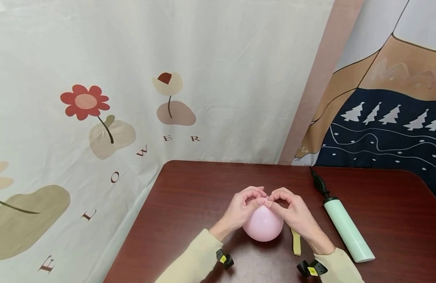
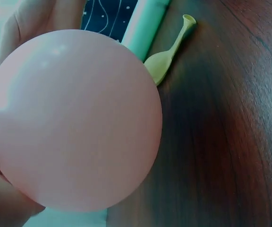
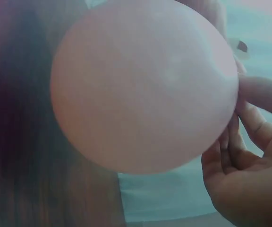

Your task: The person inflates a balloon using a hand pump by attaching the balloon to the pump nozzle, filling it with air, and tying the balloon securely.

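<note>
A round, inflated pink balloon (image 1: 263, 225) is held over the table with its neck uppermost. My left hand (image 1: 243, 206) pinches the neck from the left, thumb and index finger together. From the other side my right hand (image 1: 292, 208) pinches the same neck, its fingertips meeting those of the left. The fingers cover most of the neck. In the left wrist view the pink balloon (image 2: 74, 123) hides most of both hands. The right wrist view shows the balloon (image 3: 145, 90) with curled fingers (image 3: 261, 125) at its neck side.
A flat yellow balloon (image 1: 296, 241) lies on the dark red table (image 1: 196, 192), just right of the pink one. Farther right lies a pale green hand pump (image 1: 348, 230) with a black nozzle. A printed curtain (image 1: 221, 78) hangs behind the table.
</note>
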`<state>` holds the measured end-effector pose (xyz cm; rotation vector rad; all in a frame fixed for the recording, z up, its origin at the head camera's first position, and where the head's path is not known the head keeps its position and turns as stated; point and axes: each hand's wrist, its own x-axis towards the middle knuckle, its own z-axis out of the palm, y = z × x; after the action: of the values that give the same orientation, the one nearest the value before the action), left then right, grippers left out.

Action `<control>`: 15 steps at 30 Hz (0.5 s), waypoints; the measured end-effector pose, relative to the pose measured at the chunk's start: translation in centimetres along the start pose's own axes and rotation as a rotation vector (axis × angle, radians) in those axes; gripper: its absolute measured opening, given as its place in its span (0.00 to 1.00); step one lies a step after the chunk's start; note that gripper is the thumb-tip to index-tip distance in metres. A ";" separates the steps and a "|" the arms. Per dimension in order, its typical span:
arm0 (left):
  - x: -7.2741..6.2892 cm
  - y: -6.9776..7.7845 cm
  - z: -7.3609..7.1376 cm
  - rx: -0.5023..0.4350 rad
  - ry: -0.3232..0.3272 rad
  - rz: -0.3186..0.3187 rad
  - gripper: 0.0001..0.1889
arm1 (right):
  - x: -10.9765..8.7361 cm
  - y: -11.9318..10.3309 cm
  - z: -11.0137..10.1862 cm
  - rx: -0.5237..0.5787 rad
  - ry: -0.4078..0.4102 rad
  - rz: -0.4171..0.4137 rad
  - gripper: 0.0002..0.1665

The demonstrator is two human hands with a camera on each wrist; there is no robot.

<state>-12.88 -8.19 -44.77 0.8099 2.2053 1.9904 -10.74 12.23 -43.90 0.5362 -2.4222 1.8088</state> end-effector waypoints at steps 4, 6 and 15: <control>0.1 -0.1 0.3 0.022 0.057 -0.022 0.11 | -0.1 0.1 0.2 -0.046 0.027 0.017 0.09; 0.1 -0.2 0.3 0.013 0.094 -0.053 0.09 | -0.3 0.3 0.2 -0.074 0.018 0.031 0.19; 0.1 -0.1 -0.5 -0.239 0.290 -0.223 0.15 | -1.2 0.7 0.0 -0.118 -0.112 0.114 0.54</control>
<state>-13.23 -8.59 -44.75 0.2487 2.0222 2.3117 -9.88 12.70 -44.87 0.5110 -2.6650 1.7058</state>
